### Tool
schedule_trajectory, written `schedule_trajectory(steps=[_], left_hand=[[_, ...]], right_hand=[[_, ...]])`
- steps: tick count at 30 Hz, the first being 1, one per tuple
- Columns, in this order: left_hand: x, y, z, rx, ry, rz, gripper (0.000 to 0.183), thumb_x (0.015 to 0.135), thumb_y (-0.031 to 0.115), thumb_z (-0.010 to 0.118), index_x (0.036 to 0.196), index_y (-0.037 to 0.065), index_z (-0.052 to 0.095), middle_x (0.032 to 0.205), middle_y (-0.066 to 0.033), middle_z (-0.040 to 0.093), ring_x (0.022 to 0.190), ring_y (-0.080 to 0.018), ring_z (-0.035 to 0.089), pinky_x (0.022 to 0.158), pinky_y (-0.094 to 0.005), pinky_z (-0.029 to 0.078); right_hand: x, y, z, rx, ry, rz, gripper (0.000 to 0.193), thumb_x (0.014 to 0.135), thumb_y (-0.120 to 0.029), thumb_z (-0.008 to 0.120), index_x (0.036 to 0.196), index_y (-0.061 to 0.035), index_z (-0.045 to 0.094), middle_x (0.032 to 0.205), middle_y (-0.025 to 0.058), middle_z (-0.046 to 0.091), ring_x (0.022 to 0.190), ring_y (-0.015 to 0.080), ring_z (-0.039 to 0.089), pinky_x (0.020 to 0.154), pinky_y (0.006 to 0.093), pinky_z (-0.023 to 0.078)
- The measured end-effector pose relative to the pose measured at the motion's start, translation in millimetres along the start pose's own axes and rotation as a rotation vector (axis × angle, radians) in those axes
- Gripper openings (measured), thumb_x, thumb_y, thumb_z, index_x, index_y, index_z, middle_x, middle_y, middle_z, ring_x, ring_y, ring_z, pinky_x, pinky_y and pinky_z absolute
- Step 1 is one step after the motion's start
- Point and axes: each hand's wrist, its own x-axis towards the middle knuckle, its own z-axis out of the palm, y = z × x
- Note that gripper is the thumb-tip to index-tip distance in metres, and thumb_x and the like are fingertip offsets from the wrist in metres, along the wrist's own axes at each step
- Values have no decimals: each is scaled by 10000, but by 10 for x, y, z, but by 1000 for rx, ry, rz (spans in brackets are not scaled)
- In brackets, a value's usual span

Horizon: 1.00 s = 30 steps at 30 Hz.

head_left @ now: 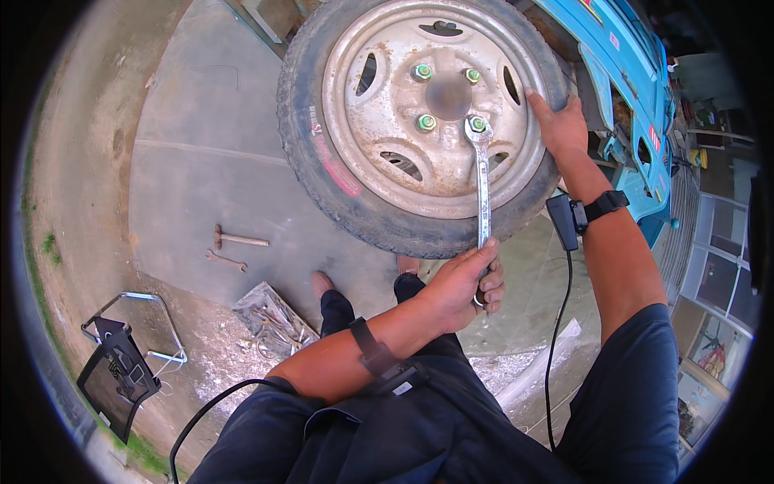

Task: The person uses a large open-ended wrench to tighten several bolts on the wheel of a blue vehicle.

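A vehicle wheel [387, 173], a black tyre on a rusty, cream-coloured steel rim, stands upright in front of me. Several nuts with green markings surround its dark hub [448, 95]. My left hand [476, 278] is closed around the lower end of a long silver wrench [484, 189]. The wrench's upper head fits around the lower right nut [477, 124], its shaft hanging down across the rim and tyre. At the wheel's right side, my right hand [562, 129] grips the tyre, one digit reaching to the rim; its remaining fingers are partly hidden.
A hammer [242, 239] and a smaller open-ended wrench [226, 260] lie on the concrete to the left. Near my feet is a tray of metal tools [274, 323]. A folding stool-like frame [121, 371] stands at lower left. Blue vehicle bodywork [601, 48] borders the wheel at right.
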Motion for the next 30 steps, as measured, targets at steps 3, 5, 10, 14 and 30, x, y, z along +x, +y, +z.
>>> schedule_trajectory(steps=[3,5,10,14,30], left_hand=[[96,-8,18,-10,-68,-48,311,1032,457,487,892,193,399,652,42,377,603,-122,409,574,-306,381],[79,42,75,-23,-26,-71,295,1030,316,477,790,154,421,619,17,364,607,-149,431,592,-334,401],[135,-9,3,-56,-136,-133,296,1038,424,486,893,191,375,651,44,373,629,-123,438,578,-309,407],[134,24,58,-60,-133,-170,376,1054,389,450,774,149,372,628,30,338,616,-136,406,586,-314,403],[-277,161,107,93,97,-12,331,1014,464,507,840,191,440,627,54,325,541,-104,344,468,-259,260]], right_hand=[[80,-23,4,-30,-17,-13,1061,757,-710,673,1403,89,408,1317,310,560,1230,418,560,1058,421,420],[97,-54,-15,-20,-47,-16,1039,767,-699,674,1397,86,415,1311,309,565,1233,418,558,1061,423,416],[117,-7,-10,8,-26,-54,951,797,-635,694,1372,84,457,1291,289,585,1199,373,589,1042,394,428],[91,-43,-28,33,-42,-36,986,795,-612,706,1400,111,415,1314,318,556,1237,399,559,1053,408,425],[-169,123,-38,59,-5,50,1113,757,-729,633,1410,136,384,1360,338,509,1276,416,518,1065,414,407]])
